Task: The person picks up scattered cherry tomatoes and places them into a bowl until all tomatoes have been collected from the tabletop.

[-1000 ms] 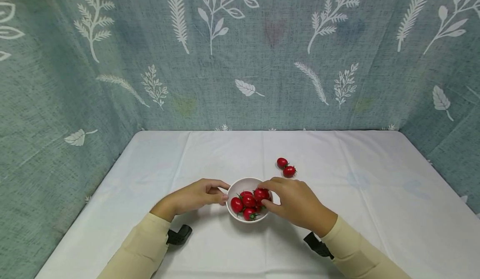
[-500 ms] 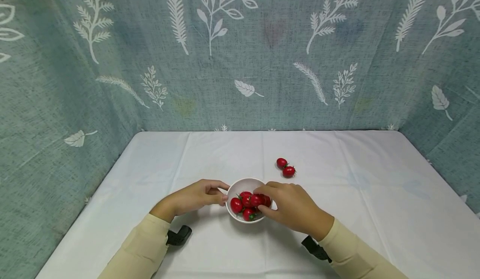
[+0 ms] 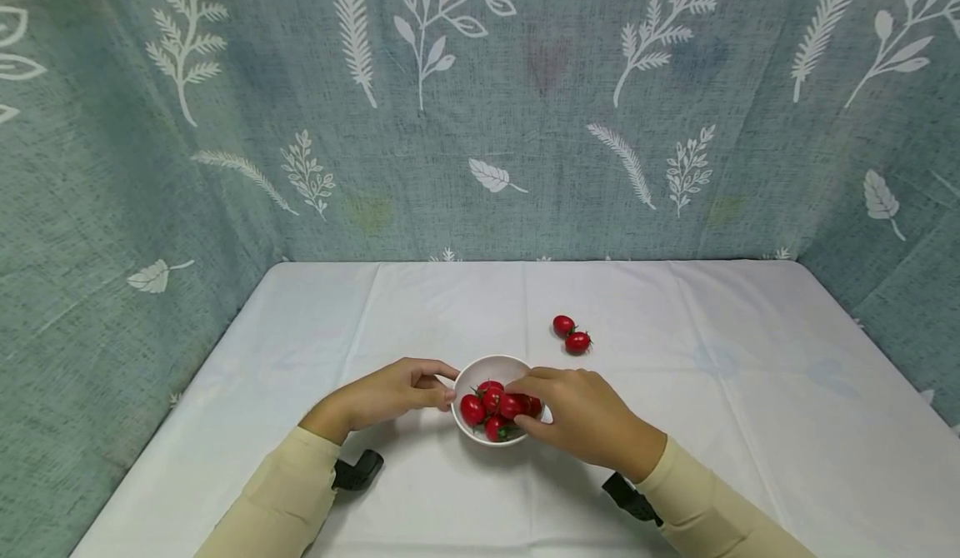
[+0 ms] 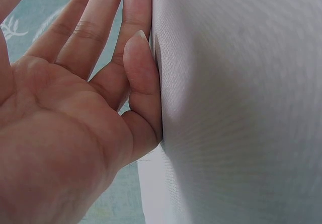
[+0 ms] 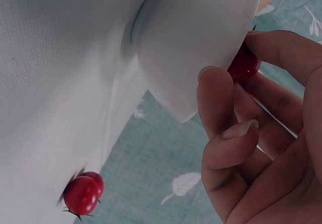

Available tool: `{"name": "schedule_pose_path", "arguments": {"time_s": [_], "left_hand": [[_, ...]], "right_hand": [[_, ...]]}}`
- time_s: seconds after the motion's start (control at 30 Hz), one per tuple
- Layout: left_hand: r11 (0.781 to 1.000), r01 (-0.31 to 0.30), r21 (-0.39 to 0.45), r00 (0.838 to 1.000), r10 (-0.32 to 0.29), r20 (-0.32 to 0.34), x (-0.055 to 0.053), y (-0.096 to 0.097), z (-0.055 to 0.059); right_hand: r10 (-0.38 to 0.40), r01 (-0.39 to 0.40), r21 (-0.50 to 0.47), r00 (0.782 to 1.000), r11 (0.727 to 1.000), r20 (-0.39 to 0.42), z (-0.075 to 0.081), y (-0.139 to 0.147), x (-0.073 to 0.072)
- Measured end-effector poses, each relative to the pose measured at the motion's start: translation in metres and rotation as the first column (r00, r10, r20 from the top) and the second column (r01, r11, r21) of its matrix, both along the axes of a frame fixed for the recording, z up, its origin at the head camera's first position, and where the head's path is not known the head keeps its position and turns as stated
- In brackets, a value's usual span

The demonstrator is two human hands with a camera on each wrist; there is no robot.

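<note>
A white bowl (image 3: 487, 365) stands on the white-covered table, holding several red cherry tomatoes. My left hand (image 3: 390, 396) touches the bowl's left side with thumb and forefinger; its fingers reach out fairly straight in the left wrist view, the little finger bent against the cloth. From the right, my right hand (image 3: 585, 412) reaches over the rim and pinches a cherry tomato (image 3: 512, 406) between thumb and forefinger, inside the bowl among the others. In the right wrist view that tomato (image 5: 245, 65) is partly hidden by the bowl wall and fingers.
Two more cherry tomatoes (image 3: 576, 342) lie close together on the cloth, behind and right of the bowl. A green leaf-patterned curtain (image 3: 480, 108) encloses the table's back and sides. The table's far edge (image 3: 450, 262) runs along its foot.
My right hand has moved slightly left and down into the bowl with the cherry tomato. The left hand and the bowl have stayed in place.
</note>
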State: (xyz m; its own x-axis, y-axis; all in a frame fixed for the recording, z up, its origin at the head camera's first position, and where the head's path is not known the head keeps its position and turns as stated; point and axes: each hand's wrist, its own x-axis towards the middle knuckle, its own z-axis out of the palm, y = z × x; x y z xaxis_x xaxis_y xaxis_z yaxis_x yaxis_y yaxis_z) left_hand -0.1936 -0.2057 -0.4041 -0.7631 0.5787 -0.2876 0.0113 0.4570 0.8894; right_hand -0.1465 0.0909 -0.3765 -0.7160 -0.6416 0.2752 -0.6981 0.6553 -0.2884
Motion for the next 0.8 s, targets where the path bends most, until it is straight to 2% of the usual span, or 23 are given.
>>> {"name": "schedule_pose_path", "arguments": {"time_s": [0.13,0.37,0.8], "left_hand": [[1.000,0.001,0.002,1.000,-0.001,0.001,0.0003,0.0001,-0.0001],[1.000,-0.002,0.000,1.000,0.002,0.004,0.0007,0.0017,0.0027],[1.000,0.000,0.000,1.000,0.000,-0.002,0.0003,0.0009,0.0014]], "right_hand": [[0.003,-0.003,0.005,1.000,1.000,0.016,-0.0007,-0.0007,0.0000],[0.000,0.001,-0.007,0.996,1.000,0.094,-0.0029,-0.0029,-0.0006],[0.022,-0.019,-0.024,0.994,1.000,0.109,-0.0045,-0.0010,-0.0038]]}}
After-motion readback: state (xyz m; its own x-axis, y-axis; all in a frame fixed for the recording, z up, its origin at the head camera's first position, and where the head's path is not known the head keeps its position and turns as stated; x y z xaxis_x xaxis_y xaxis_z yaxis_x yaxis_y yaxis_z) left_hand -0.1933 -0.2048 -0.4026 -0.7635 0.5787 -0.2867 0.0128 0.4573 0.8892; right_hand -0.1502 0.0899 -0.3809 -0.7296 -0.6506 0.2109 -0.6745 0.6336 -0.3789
